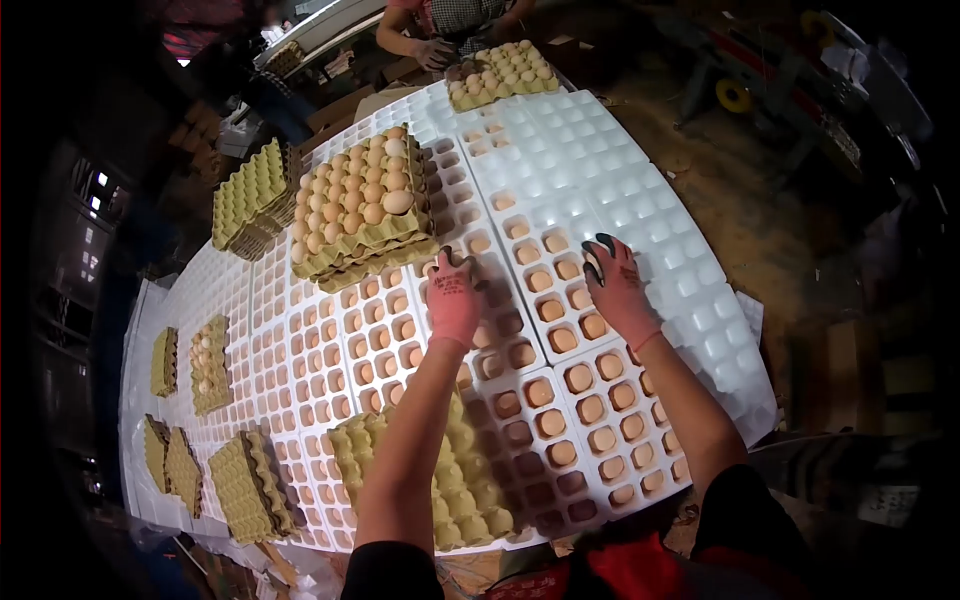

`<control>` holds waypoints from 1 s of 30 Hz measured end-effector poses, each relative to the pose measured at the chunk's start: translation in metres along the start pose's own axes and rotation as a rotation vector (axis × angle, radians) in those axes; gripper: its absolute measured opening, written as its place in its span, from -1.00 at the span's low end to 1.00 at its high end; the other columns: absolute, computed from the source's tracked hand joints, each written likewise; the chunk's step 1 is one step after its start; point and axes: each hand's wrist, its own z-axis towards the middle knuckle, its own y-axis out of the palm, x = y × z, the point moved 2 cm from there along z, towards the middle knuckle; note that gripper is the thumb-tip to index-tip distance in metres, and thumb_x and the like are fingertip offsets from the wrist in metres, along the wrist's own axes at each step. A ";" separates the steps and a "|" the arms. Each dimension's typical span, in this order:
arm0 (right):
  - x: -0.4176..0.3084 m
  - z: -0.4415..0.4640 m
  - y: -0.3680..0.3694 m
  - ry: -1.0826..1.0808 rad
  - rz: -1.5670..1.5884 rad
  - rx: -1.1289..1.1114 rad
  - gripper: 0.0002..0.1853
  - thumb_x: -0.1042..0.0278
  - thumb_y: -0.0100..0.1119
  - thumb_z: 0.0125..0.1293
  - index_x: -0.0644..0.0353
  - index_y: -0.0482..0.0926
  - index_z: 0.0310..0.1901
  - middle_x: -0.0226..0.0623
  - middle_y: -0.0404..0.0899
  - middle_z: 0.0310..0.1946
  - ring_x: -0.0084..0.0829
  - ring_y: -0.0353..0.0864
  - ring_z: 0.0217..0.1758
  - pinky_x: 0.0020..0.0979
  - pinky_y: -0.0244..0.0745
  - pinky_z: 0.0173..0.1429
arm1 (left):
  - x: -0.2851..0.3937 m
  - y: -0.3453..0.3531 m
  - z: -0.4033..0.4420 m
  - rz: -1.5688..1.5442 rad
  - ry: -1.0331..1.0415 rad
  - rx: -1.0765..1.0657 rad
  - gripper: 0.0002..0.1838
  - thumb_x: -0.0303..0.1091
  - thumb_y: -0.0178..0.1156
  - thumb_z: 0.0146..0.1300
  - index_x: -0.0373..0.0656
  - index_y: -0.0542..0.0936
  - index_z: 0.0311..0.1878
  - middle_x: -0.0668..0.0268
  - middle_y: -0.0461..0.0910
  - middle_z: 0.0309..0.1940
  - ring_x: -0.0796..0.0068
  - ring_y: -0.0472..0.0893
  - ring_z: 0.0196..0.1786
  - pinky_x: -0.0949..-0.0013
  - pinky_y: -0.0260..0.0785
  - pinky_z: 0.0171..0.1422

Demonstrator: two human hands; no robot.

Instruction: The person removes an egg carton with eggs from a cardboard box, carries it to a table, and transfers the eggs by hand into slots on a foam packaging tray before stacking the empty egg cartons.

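My left hand (453, 295), in a pink glove with dark fingertips, is over the white foam egg tray (541, 352), just right of a stack of pulp trays full of eggs (355, 195). Its fingers are bent down, and what they hold, if anything, is hidden. My right hand (614, 285), gloved the same way, has its fingers curled round an egg (592, 262) at the right edge of the filled cells. Brown eggs sit in the cells between my hands and nearer to me.
Empty pulp trays (465, 480) lie by my left forearm; more pulp stacks (250, 195) stand at the left. White foam covers (690, 300) lie along the right. Across the table, a person's gloved hand (433, 54) is beside another egg-filled pulp tray (503, 78).
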 end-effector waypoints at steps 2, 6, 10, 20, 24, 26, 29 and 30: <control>0.028 -0.017 -0.021 0.019 -0.200 0.027 -0.59 0.35 0.25 0.23 0.18 0.52 0.13 -0.07 0.40 0.19 0.00 0.36 0.29 -0.06 0.32 0.35 | 0.006 0.009 0.019 0.136 0.001 -0.162 -0.63 -0.28 0.33 0.13 -0.09 0.65 0.03 0.02 0.39 0.29 -0.03 0.51 0.15 0.09 0.46 0.19; 0.045 -0.035 -0.018 0.026 -0.315 0.008 -0.59 0.28 0.22 0.25 0.14 0.51 0.14 -0.07 0.39 0.20 -0.03 0.35 0.28 -0.05 0.33 0.31 | 0.049 0.021 0.052 -0.013 0.226 0.153 -0.64 -0.29 0.24 0.22 -0.05 0.62 0.10 -0.02 0.45 0.19 -0.08 0.55 0.01 0.07 0.49 0.09; 0.045 -0.036 -0.011 -0.005 -0.353 0.003 -0.61 0.20 0.18 0.29 0.13 0.52 0.12 -0.08 0.42 0.16 -0.05 0.39 0.24 -0.08 0.38 0.24 | 0.104 0.071 0.101 0.228 0.357 -0.104 -0.66 -0.29 0.12 0.32 -0.07 0.58 0.14 0.05 0.53 0.06 -0.07 0.59 -0.04 0.05 0.50 0.03; 0.047 -0.034 -0.018 0.039 -0.315 -0.073 -0.53 0.22 0.24 0.22 0.13 0.50 0.17 -0.04 0.35 0.24 -0.01 0.31 0.34 -0.08 0.31 0.34 | 0.156 0.147 0.118 0.012 0.255 0.068 -0.52 -0.36 0.10 0.27 -0.05 0.49 0.29 0.12 0.50 0.22 -0.08 0.43 0.22 -0.06 0.30 0.27; 0.060 -0.046 0.001 0.025 -0.292 -0.025 -0.41 0.25 0.28 0.11 0.17 0.46 0.22 0.01 0.31 0.30 0.07 0.24 0.41 0.00 0.23 0.42 | 0.138 0.101 0.083 -0.121 0.384 0.248 -0.38 -0.24 0.23 0.24 -0.04 0.40 0.39 0.05 0.28 0.45 -0.10 0.31 0.38 -0.08 0.17 0.41; 0.052 -0.038 -0.010 0.052 -0.241 -0.067 -0.47 0.28 0.26 0.14 0.15 0.50 0.18 0.03 0.32 0.30 0.11 0.26 0.39 0.02 0.22 0.42 | 0.109 0.027 0.070 -0.086 0.362 0.353 -0.34 -0.19 0.29 0.20 -0.05 0.39 0.38 -0.03 0.28 0.40 -0.12 0.30 0.35 -0.11 0.16 0.40; 0.044 -0.034 -0.015 0.042 -0.242 -0.009 -0.56 0.32 0.24 0.19 0.17 0.53 0.13 0.03 0.42 0.20 0.07 0.36 0.31 -0.02 0.27 0.41 | -0.026 -0.057 0.064 0.060 0.087 0.578 -0.29 -0.34 0.41 0.05 -0.25 0.41 0.31 -0.14 0.39 0.19 -0.18 0.37 0.22 -0.05 0.27 0.32; 0.044 -0.035 -0.016 0.044 -0.249 -0.006 -0.57 0.34 0.25 0.19 0.18 0.53 0.13 0.03 0.41 0.20 0.05 0.35 0.31 -0.03 0.27 0.41 | -0.061 -0.092 0.053 0.168 0.015 0.726 -0.35 -0.42 0.38 0.07 -0.28 0.43 0.27 -0.11 0.43 0.17 -0.16 0.41 0.21 0.00 0.32 0.29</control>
